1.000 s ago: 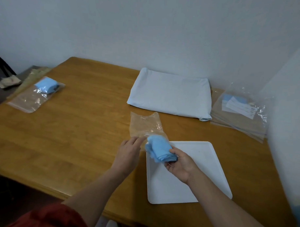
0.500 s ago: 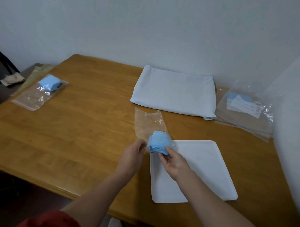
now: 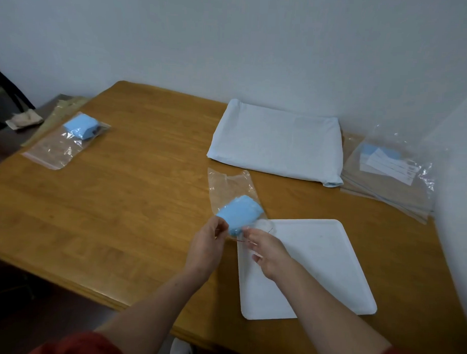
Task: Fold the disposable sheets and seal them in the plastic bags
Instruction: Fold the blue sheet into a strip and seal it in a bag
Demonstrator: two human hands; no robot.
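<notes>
Wooden tabletop by white wall. At back: white sheet stack. White tray front R. Spare bag pile back R, filled bag far L. Plastic bag w/ folded blue sheet inside sits at the tray's far-L corner. Left hand & right hand: fingers pinch its mouth.

Wooden table, white tray, pale folded sheets; filled bag left, spare bags right

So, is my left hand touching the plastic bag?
Touching. The head view shows the left hand pinching the plastic bag at its mouth, beside the folded blue sheet.
</notes>
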